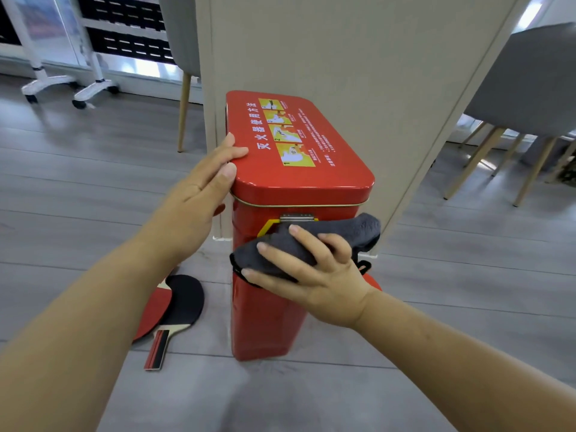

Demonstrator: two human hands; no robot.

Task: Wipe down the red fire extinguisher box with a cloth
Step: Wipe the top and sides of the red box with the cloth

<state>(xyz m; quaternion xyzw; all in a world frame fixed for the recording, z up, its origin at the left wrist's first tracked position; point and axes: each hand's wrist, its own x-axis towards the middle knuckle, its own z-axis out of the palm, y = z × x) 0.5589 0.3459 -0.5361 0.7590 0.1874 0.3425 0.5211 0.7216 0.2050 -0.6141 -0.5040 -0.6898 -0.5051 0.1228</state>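
The red fire extinguisher box [299, 182] stands upright on the floor against a beige pillar, its lid printed with yellow instruction pictures and white characters. My left hand [199, 185] rests on the lid's left edge, fingers straight, thumb against the rim. A dark grey cloth [349, 235] lies bunched on the box's front face just below the metal latch [296, 217]. My right hand [311, 272] presses the cloth against that face with spread fingers.
Two table tennis paddles [174, 307] lie on the grey floor left of the box. The beige pillar [358, 63] stands right behind it. Grey chairs with wooden legs [514, 95] are at the right, a white wheeled rack [81, 51] at the back left.
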